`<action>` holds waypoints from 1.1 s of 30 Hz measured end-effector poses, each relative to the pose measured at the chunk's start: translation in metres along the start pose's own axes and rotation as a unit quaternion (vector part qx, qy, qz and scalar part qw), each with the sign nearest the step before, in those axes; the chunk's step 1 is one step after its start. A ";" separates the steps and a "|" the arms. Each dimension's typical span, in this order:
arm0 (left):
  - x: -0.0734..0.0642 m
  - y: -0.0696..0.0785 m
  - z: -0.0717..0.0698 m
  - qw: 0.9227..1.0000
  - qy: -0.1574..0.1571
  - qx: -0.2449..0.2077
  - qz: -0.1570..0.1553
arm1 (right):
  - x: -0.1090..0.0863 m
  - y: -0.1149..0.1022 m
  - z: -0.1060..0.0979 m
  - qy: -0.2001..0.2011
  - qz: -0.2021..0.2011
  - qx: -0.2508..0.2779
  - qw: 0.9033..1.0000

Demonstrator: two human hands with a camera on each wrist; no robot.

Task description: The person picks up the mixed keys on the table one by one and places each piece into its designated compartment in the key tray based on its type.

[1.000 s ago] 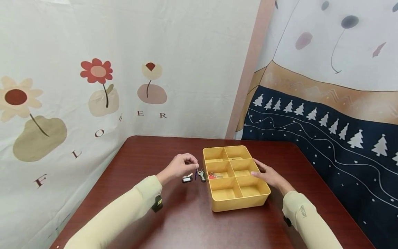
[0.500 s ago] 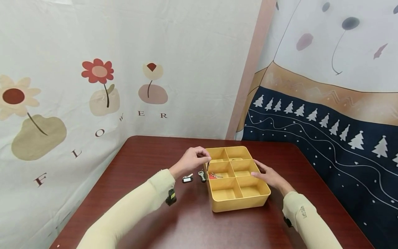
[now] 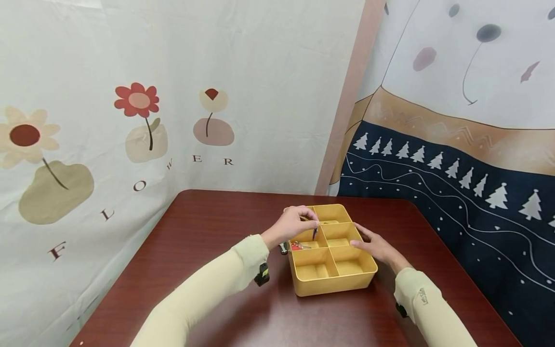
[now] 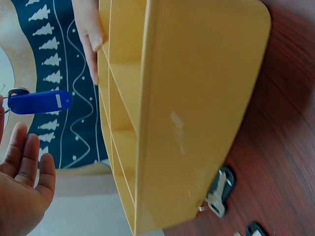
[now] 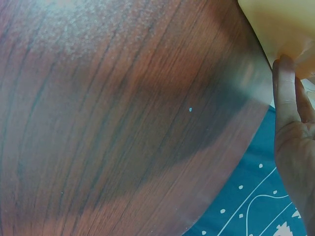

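Note:
My left hand (image 3: 294, 224) is over the middle-left compartment of a yellow six-compartment box (image 3: 334, 284). From its fingertips hangs a blue key tag (image 4: 39, 102) on a ring, with a dark-headed key (image 4: 18, 91) partly hidden behind it. Below, a red key tag (image 3: 296, 246) with a silver key lies in that compartment. My right hand (image 3: 378, 246) holds the box's right wall, thumb over the rim and fingers along the outside. Beside the box's left wall, a silver key (image 4: 217, 199) lies with a black tag on the table.
Another black key tag (image 4: 255, 228) lies farther left on the reddish-brown table (image 3: 217, 212). A small yellowish object (image 3: 330, 222) sits in the back-right compartment. Printed cloths, one with flowers and one navy with trees (image 3: 433, 217), hang behind and to the right.
My left hand has lifted the blue key tag off the table and carried it right, past the left wall, to above the box. My right hand has stayed on the box.

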State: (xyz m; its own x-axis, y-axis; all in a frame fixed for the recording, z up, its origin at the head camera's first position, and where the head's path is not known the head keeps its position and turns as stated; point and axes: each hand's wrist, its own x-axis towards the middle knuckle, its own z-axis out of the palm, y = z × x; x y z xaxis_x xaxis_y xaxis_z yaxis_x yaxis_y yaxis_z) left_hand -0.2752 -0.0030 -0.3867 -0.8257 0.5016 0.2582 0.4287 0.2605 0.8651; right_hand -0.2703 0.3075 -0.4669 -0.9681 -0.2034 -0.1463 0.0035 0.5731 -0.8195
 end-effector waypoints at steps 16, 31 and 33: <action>0.014 0.013 0.062 0.999 -0.034 0.003 0.002 | -0.003 0.001 -0.002 0.002 -0.031 -0.013 0.999; 0.020 0.011 0.099 0.995 -0.076 0.066 0.026 | -0.003 0.000 -0.001 0.003 -0.031 -0.025 0.999; 0.021 0.011 0.100 0.993 -0.083 0.077 0.032 | -0.003 0.000 -0.001 0.002 -0.032 -0.016 0.999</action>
State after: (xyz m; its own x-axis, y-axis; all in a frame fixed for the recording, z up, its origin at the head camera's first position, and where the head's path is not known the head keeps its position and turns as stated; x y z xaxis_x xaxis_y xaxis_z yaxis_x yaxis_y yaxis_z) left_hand -0.2508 0.0928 -0.4153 -0.7280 0.6476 0.2250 0.5403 0.3399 0.7698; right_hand -0.2676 0.3088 -0.4658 -0.9673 -0.2363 -0.0922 -0.0658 0.5848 -0.8085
